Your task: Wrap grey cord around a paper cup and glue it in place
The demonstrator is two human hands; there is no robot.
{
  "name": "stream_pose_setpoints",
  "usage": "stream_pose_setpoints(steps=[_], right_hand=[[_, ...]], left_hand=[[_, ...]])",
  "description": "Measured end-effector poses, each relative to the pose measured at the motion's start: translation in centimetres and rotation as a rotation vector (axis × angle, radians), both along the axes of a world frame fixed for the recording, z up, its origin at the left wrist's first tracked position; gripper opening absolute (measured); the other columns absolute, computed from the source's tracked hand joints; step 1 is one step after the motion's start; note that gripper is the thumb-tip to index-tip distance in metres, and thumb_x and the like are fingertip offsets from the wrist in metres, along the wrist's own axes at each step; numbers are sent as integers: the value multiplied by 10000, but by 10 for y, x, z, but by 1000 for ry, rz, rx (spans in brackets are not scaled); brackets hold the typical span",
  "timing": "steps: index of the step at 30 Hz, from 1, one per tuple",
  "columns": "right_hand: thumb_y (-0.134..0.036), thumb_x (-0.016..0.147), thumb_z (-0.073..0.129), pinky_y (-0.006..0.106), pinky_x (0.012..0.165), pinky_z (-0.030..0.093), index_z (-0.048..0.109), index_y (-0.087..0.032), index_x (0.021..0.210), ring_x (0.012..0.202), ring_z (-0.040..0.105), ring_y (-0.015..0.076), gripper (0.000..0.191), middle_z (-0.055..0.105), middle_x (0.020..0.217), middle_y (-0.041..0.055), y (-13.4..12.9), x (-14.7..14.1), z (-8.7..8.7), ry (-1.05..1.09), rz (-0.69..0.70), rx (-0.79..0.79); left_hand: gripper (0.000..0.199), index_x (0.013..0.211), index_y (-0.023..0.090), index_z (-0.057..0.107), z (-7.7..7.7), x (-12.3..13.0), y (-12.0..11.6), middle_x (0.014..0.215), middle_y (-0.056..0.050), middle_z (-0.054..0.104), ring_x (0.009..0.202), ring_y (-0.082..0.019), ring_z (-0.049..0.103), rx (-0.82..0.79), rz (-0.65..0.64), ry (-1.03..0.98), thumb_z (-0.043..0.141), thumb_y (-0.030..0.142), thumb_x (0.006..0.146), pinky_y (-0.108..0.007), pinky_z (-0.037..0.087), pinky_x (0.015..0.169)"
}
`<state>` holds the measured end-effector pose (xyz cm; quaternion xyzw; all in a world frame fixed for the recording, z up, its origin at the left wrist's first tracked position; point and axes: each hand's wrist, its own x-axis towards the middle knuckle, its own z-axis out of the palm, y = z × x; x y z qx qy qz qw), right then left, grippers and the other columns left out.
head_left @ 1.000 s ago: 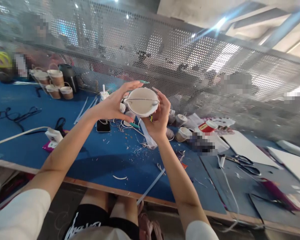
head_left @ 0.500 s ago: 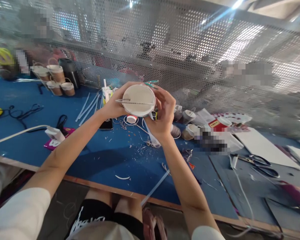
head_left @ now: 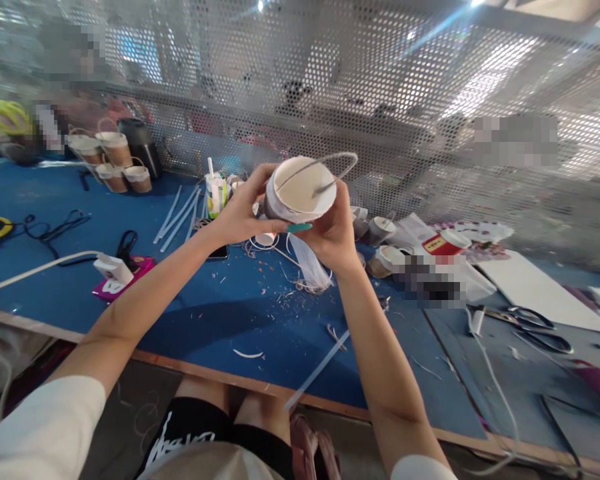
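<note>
A small pale cup-shaped basket (head_left: 303, 190) with a thin twisted handle (head_left: 347, 159) is held up between my two hands above the table. Its white inside faces me, and the handle loops over the rim towards the right. My left hand (head_left: 250, 207) grips the left side, with the thumb across the near wall. At the thumb's tip is a teal piece that looks like a long nail. My right hand (head_left: 337, 233) is closed around the right side and underside; its fingertips are mostly hidden behind the basket.
Several brown handled baskets (head_left: 114, 148) stand back left beside a black bottle (head_left: 143, 143). Pale strips (head_left: 175, 220) and a drink carton (head_left: 215, 193) lie nearer. A white fibre bundle (head_left: 310, 267) rests below my hands. Scissors (head_left: 525, 323) lie right. A perforated metal screen (head_left: 260, 80) closes the back.
The basket has turned and tilted in my hands and shifted right. Its handle has swung out to the right. My left thumb now shows across the near wall.
</note>
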<state>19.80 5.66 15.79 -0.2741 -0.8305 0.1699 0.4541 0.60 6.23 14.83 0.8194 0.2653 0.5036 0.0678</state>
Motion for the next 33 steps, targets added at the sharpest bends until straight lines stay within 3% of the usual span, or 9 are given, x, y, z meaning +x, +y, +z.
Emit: stream_pose_setpoints(steps=[5, 11, 15, 18, 25, 28, 33], right_hand=[[-652, 783, 605, 484, 1013, 510, 175, -301, 1456, 1352, 455, 306, 872, 423, 1476, 133, 7, 1, -5, 67, 199, -114], [-636, 748, 612, 511, 1035, 488, 285, -252, 1431, 1285, 521, 312, 849, 464, 1462, 132, 18, 5, -10, 129, 235, -275], [-624, 761, 591, 538, 1013, 487, 306, -249, 1429, 1287, 515, 306, 817, 541, 1390, 127, 22, 7, -14, 130, 222, -290], [-667, 704, 603, 519, 1003, 500, 336, -243, 1409, 1277, 527, 303, 865, 531, 1413, 123, 23, 9, -12, 154, 218, -327], [-659, 650, 650, 536, 986, 498, 584, -199, 1259, 1156, 622, 328, 766, 654, 1259, 121, 13, 40, 17, 161, 381, -435], [-531, 685, 731, 520, 948, 520, 650, -205, 1192, 1088, 658, 298, 608, 703, 1151, 100, 5, 46, 24, 126, 325, -419], [-351, 680, 820, 382, 808, 573, 730, -201, 979, 874, 687, 211, 347, 735, 932, 42, -4, 34, 24, 111, 84, -308]], left_hand=[[947, 1485, 274, 108, -8, 2, 7, 1409, -136, 429, 1377, -342, 416, -102, -25, -6, 664, 588, 785, -545, 416, 1096], [869, 1513, 315, -12, -20, 5, 14, 1455, -133, 385, 1402, -308, 391, -204, -94, 43, 564, 473, 883, -503, 468, 1061], [864, 1506, 298, 90, -24, 8, 18, 1466, -153, 388, 1358, -323, 433, -132, -22, 1, 626, 471, 851, -509, 503, 1021], [841, 1463, 280, 222, -25, 9, 19, 1398, -146, 479, 1309, -330, 478, -51, 33, -21, 689, 506, 801, -504, 510, 999], [709, 1332, 255, 435, -11, 4, 6, 1315, -107, 582, 1196, -276, 572, 77, 15, 61, 750, 475, 737, -419, 542, 920], [661, 1295, 251, 481, -2, 1, -1, 1273, -96, 607, 1166, -258, 584, 122, -3, 138, 762, 444, 728, -412, 527, 946], [653, 1278, 231, 487, 3, 4, -9, 1169, -81, 627, 1081, -229, 613, 152, -52, 171, 764, 448, 727, -366, 537, 900]])
